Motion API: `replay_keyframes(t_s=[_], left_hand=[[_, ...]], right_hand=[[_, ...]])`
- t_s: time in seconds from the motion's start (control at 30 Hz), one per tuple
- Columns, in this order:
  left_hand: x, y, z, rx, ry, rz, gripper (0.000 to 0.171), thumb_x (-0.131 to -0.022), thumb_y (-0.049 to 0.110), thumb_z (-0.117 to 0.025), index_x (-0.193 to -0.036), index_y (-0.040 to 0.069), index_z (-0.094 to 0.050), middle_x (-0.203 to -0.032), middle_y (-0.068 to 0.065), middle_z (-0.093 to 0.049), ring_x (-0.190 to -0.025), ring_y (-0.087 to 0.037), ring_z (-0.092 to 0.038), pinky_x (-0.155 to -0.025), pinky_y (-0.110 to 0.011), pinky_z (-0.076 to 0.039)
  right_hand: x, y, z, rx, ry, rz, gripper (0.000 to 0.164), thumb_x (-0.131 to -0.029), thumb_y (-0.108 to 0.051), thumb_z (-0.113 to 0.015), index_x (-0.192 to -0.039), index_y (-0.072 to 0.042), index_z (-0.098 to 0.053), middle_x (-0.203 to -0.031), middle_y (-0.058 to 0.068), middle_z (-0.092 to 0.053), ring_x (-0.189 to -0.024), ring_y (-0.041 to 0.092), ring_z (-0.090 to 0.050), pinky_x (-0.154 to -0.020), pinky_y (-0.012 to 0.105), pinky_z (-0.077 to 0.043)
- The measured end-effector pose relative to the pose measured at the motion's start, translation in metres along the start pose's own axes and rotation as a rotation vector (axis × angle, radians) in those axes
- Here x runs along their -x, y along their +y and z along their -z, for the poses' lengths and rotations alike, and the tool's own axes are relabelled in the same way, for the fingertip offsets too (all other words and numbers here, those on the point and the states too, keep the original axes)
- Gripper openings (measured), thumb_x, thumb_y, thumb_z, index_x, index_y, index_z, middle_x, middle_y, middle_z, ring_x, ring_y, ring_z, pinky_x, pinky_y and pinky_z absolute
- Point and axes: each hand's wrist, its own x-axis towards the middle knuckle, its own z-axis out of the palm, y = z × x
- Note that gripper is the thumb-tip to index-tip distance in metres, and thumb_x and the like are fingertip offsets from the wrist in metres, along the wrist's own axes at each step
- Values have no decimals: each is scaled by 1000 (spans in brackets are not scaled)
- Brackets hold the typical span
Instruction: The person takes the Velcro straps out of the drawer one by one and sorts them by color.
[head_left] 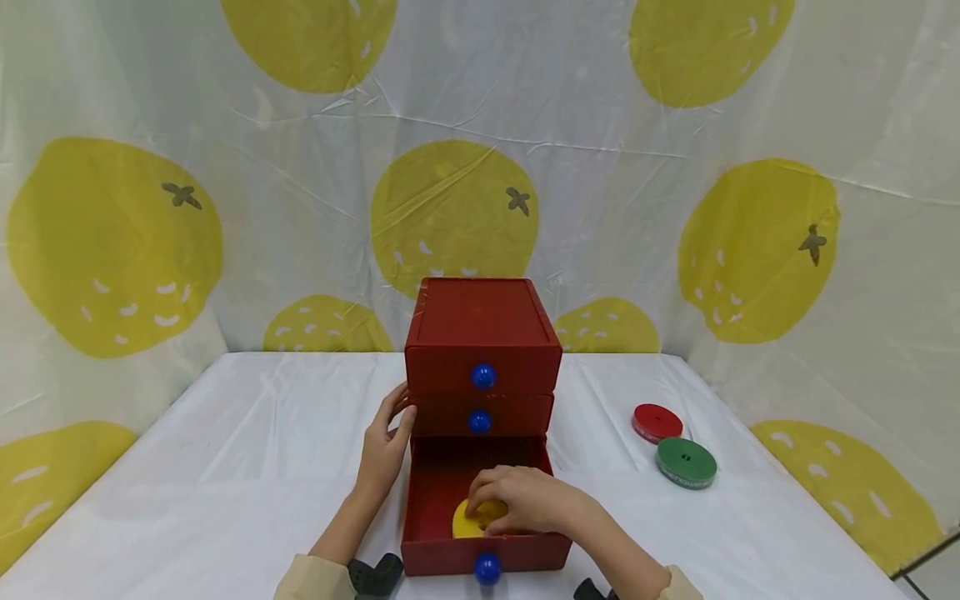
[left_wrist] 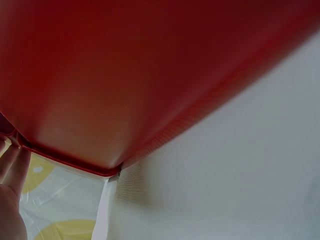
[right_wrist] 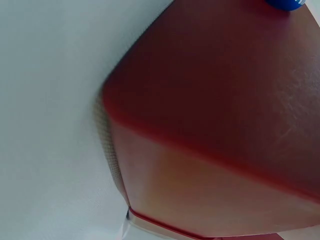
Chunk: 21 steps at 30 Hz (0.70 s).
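A red drawer cabinet point(head_left: 483, 312) with blue knobs stands on the table, its bottom drawer point(head_left: 431, 533) pulled out towards me. In that drawer lies a yellow disc-shaped roll point(head_left: 465, 523), partly covered by my right hand point(head_left: 528, 500). The fingers and thumb of this hand curl over the roll and pinch it. My left hand point(head_left: 384, 450) rests against the cabinet's left side, fingers extended, beside the middle drawer point(head_left: 446, 415). In the left wrist view, those fingers point(left_wrist: 19, 172) touch the red edge. The right wrist view shows the drawer's outer corner, with my right hand hidden.
Right of the cabinet, a red roll point(head_left: 657, 422) and a green roll point(head_left: 686, 463) lie flat, close together. The table has a white cover point(head_left: 285, 433). Behind it hangs a pale sheet point(head_left: 577, 208) printed with yellow fruit.
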Motion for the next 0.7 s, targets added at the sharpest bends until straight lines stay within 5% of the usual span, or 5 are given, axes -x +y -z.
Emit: replay_keyframes(t_s=[0.37, 0.7], left_hand=[[0, 0, 0, -8, 4, 5, 39, -94, 17, -49, -133, 14, -45, -132, -7, -52, -116, -18, -49, -83, -13, -45], [0, -1, 0, -8, 10, 14, 38, -94, 16, -50, -132, 13, -46, -130, -8, -53, -108, 6, -47, -82, -12, -45]], right_hand=[[-1, 0, -1, 91, 36, -17, 26, -82, -37, -64, -106, -28, -66, -110, -14, -59, -105, 7, -54, -91, 29, -46], [1, 2, -2, 86, 18, -63, 38, -82, -45, -61, -117, -29, -61, -121, -12, -56, -113, 11, -52, -95, 33, -45]])
